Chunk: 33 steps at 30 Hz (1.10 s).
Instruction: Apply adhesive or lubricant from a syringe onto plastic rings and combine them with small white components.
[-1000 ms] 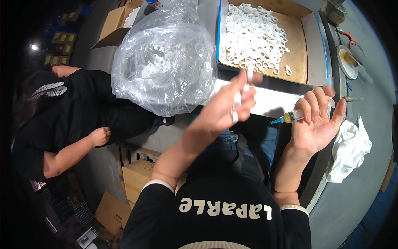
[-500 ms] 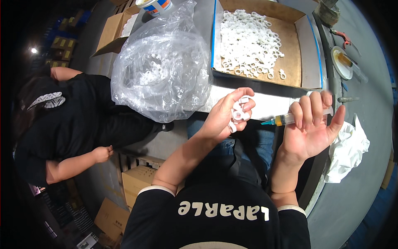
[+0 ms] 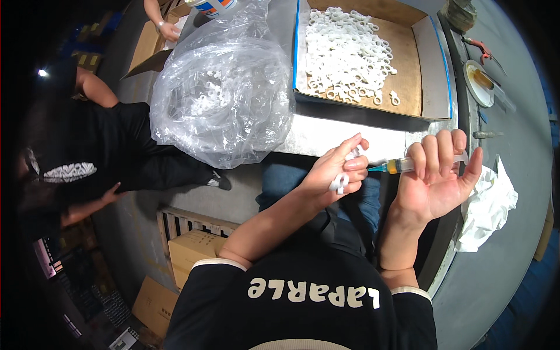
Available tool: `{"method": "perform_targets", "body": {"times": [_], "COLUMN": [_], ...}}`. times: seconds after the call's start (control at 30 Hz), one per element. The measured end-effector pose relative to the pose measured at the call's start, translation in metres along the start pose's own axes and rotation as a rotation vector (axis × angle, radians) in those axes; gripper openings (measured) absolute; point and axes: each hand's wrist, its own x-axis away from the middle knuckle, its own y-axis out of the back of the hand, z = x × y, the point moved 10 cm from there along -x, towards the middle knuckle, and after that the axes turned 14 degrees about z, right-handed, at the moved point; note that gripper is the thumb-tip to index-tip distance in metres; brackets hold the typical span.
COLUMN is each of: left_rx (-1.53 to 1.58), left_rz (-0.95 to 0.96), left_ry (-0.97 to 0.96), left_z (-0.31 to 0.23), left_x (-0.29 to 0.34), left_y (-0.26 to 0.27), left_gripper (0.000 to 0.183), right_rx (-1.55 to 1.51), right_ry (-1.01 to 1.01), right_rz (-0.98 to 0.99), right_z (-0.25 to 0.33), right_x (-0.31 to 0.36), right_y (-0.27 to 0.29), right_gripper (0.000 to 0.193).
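Several small white plastic ring pieces [image 3: 339, 184] sit in my left hand [image 3: 325, 174], its fingers curled closed round them; some are partly hidden by the fingers. In my right hand [image 3: 433, 175] is a syringe [image 3: 402, 165] with amber fluid in its clear barrel, lying almost level under curled fingers. Its teal tip [image 3: 378, 168] points left and comes right up to the left fingertips; I cannot tell whether it touches a ring. Beyond my hands a shallow cardboard box [image 3: 411, 79] holds a large heap of the same white rings [image 3: 347, 55].
A clear plastic bag [image 3: 245, 111] with more white rings stands left of the box. To the right lie a crumpled white cloth [image 3: 487, 204], a dish [image 3: 475, 87] and red-handled pliers [image 3: 481, 49]. A person [image 3: 111, 140] is at the left; another's hand [image 3: 169, 30] reaches into a carton [image 3: 149, 49].
My left fingers have closed further over the rings and come nearer the syringe tip. The right hand has barely moved. Another person's hand has appeared at the far-left carton.
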Motion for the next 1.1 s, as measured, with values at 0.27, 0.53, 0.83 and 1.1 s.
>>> {"method": "perform_targets", "body": {"times": [0.27, 0.53, 0.83, 1.1], "left_rx": [0.478, 0.258, -0.853, -2.292], "left_rz": [0.099, 0.1, -0.298, -0.54], "left_ry": [0.018, -0.018, 0.118, 0.161], "left_z": [0.022, -0.024, -0.052, -0.054], "left_x": [0.004, 0.032, 0.084, 0.045], "left_y": [0.009, 0.034, 0.095, 0.125], "left_gripper": [0.022, 0.03, 0.035, 0.019], "right_rx": [0.042, 0.008, 0.009, 0.05], "right_ry": [-0.052, 0.038, -0.001, -0.049], "right_rz": [-0.078, -0.092, -0.076, -0.043], "right_z": [-0.021, 0.021, 0.01, 0.004], "right_x": [0.007, 0.004, 0.004, 0.012], "right_y": [0.012, 0.027, 0.03, 0.032], "right_gripper": [0.036, 0.023, 0.023, 0.029]}}
